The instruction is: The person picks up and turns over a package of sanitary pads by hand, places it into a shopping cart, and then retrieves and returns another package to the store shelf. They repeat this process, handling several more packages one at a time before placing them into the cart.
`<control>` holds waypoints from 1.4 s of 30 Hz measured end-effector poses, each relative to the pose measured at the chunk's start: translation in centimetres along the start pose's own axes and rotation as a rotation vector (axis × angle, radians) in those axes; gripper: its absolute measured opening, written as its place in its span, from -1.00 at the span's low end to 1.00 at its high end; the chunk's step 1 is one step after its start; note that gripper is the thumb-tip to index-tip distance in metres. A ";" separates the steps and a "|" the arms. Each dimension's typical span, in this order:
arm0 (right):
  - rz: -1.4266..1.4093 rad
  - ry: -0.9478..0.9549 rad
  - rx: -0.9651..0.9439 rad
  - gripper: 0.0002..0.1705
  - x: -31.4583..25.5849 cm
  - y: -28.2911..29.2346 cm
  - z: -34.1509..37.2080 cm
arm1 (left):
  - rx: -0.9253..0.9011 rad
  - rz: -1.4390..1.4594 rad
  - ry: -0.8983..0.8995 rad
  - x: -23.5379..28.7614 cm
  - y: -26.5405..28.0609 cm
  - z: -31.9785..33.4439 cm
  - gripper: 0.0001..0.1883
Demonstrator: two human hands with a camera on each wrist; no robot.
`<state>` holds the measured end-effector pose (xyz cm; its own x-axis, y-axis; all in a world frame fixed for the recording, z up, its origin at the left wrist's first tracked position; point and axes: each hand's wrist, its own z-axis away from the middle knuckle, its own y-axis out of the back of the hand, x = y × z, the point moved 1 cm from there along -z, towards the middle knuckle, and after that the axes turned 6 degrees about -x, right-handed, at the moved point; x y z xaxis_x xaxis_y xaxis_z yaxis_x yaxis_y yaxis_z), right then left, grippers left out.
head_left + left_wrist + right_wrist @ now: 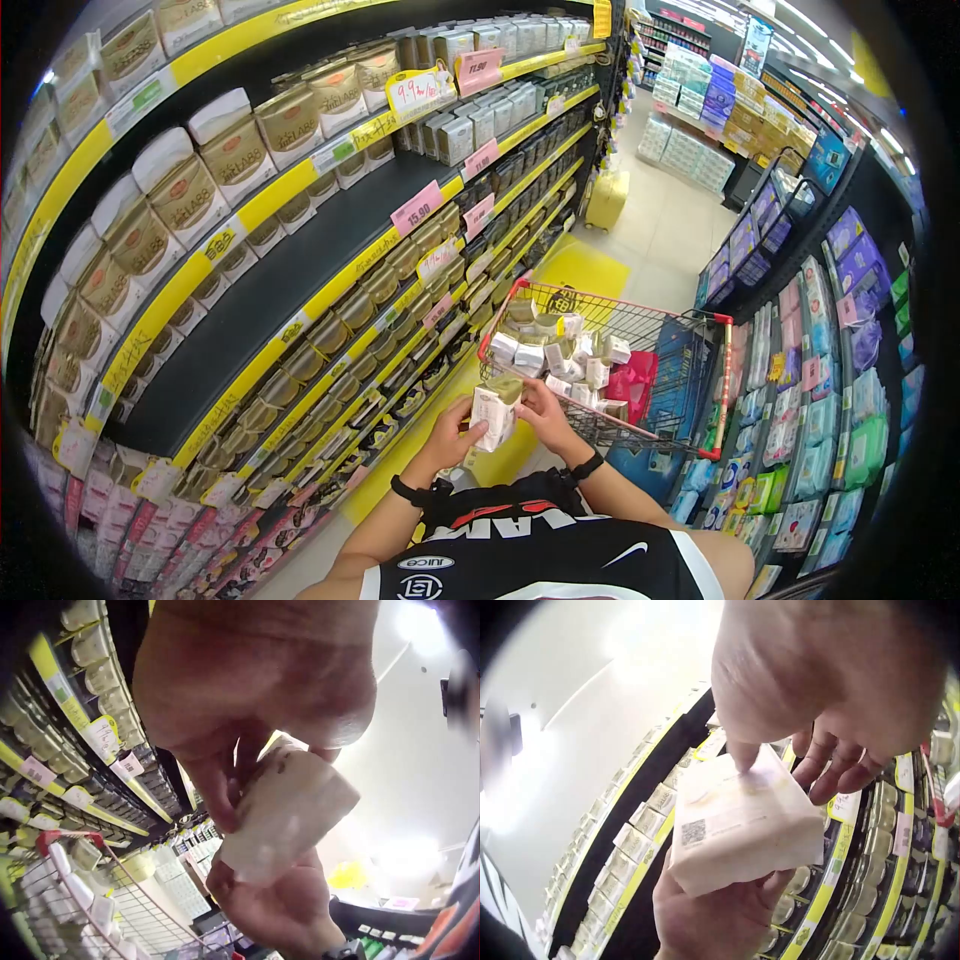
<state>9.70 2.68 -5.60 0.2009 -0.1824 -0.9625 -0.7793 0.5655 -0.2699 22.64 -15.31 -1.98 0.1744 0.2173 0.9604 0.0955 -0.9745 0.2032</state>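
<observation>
In the head view, a white soft pack with a gold-toned top (496, 408) is held up in front of the person's chest. The left hand (452, 436) grips it from the left, thumb along its side. At its other side is the right hand (548, 418). The right wrist view shows the pack's printed face (735, 802) with a square code. There the right thumb (744, 756) presses on that face, while the other fingers curl beside its edge. Below, the left hand (712, 922) supports the pack.
A red-rimmed wire shopping cart (665, 310) stands just ahead, with several white packs (560, 358) and a bright pink item (632, 388) inside. Shelves (330, 240) of similar gold and white packs line the left. Colourful packs (815, 420) fill the right shelves. A yellow suitcase-like box (607, 200) stands farther ahead.
</observation>
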 end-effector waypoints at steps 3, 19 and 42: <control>-0.069 -0.090 -0.110 -0.41 0.8 0.1 0.5 | 0.056 0.184 0.086 0.1 -2.0 1.4 -0.48; -0.334 -0.164 -0.039 -0.37 -1.2 8.6 11.4 | 0.318 -0.457 0.037 4.6 -18.8 0.1 -0.21; -0.339 -0.005 0.235 -0.46 0.1 14.5 20.8 | 0.158 -0.584 -0.043 6.1 -28.5 -1.6 -0.41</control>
<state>10.80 27.59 -10.21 0.4262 -0.3865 -0.8179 -0.5115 0.6427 -0.5703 19.41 13.74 -1.66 0.0887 0.7191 0.6892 0.3312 -0.6738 0.6605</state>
